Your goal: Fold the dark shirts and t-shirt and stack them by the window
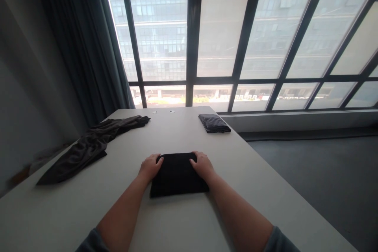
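Observation:
A black folded cloth [178, 175], perhaps a garment, lies flat on the white table in front of me. My left hand [150, 167] grips its far left corner, thumb on top and fingers round the outer edge. At the far right corner my right hand [203, 165] holds the cloth in the same way. The fingers under or behind the edge are partly hidden. What kind of garment it is, I cannot make out.
On the left of the white table [174, 134] a dark grey crumpled garment [97, 141] stretches along the edge. A folded dark cloth with a patterned edge [214, 123] rests near the far right edge. Beyond stand a tall window and a dark curtain [85, 39].

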Demonstrator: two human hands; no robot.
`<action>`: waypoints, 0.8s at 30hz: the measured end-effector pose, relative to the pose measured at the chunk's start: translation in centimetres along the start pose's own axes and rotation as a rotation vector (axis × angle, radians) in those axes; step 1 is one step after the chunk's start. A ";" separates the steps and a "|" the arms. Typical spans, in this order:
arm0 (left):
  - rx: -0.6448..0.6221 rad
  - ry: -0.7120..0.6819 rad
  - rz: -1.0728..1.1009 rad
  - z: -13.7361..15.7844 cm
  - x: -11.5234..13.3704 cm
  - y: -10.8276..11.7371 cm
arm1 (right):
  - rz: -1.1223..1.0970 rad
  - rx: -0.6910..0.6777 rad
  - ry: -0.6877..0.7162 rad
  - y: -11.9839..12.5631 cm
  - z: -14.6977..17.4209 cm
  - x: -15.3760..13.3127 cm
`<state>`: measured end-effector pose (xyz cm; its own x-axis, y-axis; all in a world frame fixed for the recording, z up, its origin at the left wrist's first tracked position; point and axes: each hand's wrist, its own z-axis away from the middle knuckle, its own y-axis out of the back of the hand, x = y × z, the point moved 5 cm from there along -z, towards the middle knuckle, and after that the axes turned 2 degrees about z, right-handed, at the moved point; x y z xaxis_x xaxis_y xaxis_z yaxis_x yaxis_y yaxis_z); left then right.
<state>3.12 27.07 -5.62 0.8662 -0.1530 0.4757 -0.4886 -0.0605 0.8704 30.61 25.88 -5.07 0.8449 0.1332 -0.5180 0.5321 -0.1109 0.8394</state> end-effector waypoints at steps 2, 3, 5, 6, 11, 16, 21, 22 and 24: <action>-0.072 -0.011 0.015 -0.1 0.2 0.6 | -0.045 0.003 0.035 0.7 -0.2 -0.1; -0.115 -0.018 0.022 0.0 0.2 0.9 | -0.071 -0.004 0.052 1.0 -0.2 -0.2; -0.201 -0.031 0.042 0.2 0.2 1.7 | -0.167 -0.043 0.067 1.7 -0.1 -0.2; -0.242 -0.037 0.054 0.4 0.2 2.1 | -0.242 -0.075 0.060 2.0 -0.1 -0.2; -0.382 -0.029 0.098 1.5 0.5 3.4 | -0.586 -0.308 -0.101 2.7 0.2 0.1; -0.522 -0.013 0.093 2.6 1.3 3.3 | -0.748 -0.650 -0.241 1.8 1.1 0.2; -0.612 -0.072 0.115 3.1 2.3 3.7 | -0.583 -0.651 -0.210 2.2 1.2 0.2; -0.599 -0.082 0.115 3.1 2.5 4.0 | -0.586 -0.635 -0.170 2.5 1.0 0.0; -0.510 -0.099 0.112 2.9 3.0 5.1 | -0.615 -0.558 -0.067 3.6 0.7 -0.8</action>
<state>2.90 23.41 -0.10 0.7857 -0.2248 0.5763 -0.4432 0.4455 0.7779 31.91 24.72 -1.71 0.4229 -0.0503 -0.9048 0.8096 0.4696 0.3522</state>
